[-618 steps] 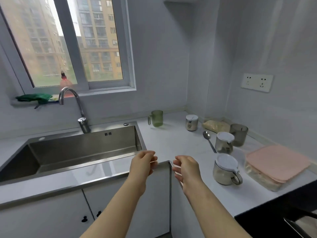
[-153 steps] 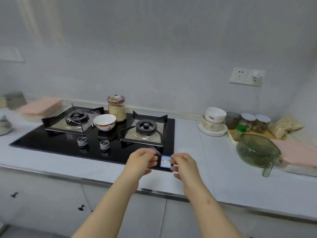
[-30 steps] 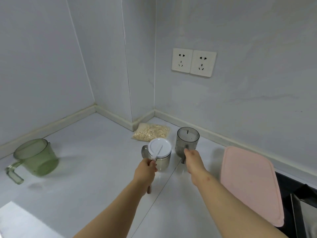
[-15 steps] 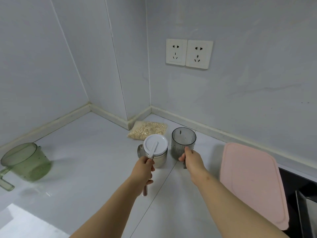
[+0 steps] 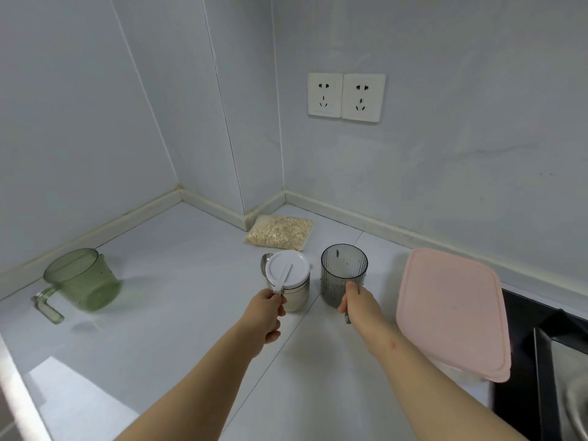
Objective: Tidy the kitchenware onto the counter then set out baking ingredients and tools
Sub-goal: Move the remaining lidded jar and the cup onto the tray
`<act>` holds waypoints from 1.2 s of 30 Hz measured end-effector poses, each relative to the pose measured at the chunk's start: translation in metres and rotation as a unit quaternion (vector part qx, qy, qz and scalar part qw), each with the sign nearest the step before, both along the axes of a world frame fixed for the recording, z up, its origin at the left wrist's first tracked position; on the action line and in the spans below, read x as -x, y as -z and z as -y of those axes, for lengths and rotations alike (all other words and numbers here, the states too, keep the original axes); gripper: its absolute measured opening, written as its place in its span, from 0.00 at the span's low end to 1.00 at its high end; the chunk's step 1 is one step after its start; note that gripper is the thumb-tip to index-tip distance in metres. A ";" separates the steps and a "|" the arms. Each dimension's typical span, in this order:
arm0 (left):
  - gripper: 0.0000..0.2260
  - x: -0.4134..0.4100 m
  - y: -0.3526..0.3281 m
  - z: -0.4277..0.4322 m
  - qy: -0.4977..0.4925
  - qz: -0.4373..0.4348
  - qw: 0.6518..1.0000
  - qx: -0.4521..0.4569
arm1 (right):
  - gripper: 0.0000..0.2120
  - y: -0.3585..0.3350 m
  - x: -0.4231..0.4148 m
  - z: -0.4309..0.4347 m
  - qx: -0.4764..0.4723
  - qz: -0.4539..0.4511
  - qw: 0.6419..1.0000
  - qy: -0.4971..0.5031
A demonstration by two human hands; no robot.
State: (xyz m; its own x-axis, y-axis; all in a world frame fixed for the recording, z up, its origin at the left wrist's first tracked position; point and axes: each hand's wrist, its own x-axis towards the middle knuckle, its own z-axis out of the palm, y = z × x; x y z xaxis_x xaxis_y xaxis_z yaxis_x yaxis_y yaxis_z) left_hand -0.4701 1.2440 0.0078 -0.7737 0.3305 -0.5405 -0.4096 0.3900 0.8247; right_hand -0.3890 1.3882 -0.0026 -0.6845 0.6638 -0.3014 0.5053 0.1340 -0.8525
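Note:
A glass jar with a white lid [image 5: 288, 275] stands on the white counter [image 5: 191, 281] near the corner. My left hand [image 5: 265, 313] grips the jar's handle at its near side. Just right of it stands a grey ribbed measuring cup [image 5: 343, 273], and my right hand [image 5: 358, 302] holds its handle, thumb against the cup's wall. A metal spoon [image 5: 265, 264] lies behind the jar, mostly hidden. A clear bag of oats [image 5: 280, 232] lies against the wall corner.
A green measuring jug [image 5: 81, 283] stands at the left of the counter. A container with a pink lid [image 5: 451, 310] sits to the right, beside the black hob [image 5: 541, 361]. Two wall sockets [image 5: 346, 97] are above.
The view has drawn a little closer and tilted. Both hands keep their holds on the jar handle and the cup handle; the jar and cup stay in place.

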 end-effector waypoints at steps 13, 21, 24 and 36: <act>0.11 -0.024 0.005 0.007 -0.015 -0.025 1.000 0.008 | 0.20 0.003 -0.016 -0.002 0.012 0.011 1.000 -0.027; 0.11 -0.045 0.009 0.022 -0.008 -0.028 0.999 -0.013 | 0.19 0.006 -0.049 0.019 0.034 0.015 0.999 -0.001; 0.11 -0.054 0.011 0.029 0.011 -0.043 0.999 -0.020 | 0.18 0.003 -0.063 0.034 0.062 0.013 0.998 0.026; 0.13 -0.094 0.011 0.104 0.089 -0.053 0.993 -0.051 | 0.21 -0.002 -0.132 0.140 0.060 -0.031 0.988 0.139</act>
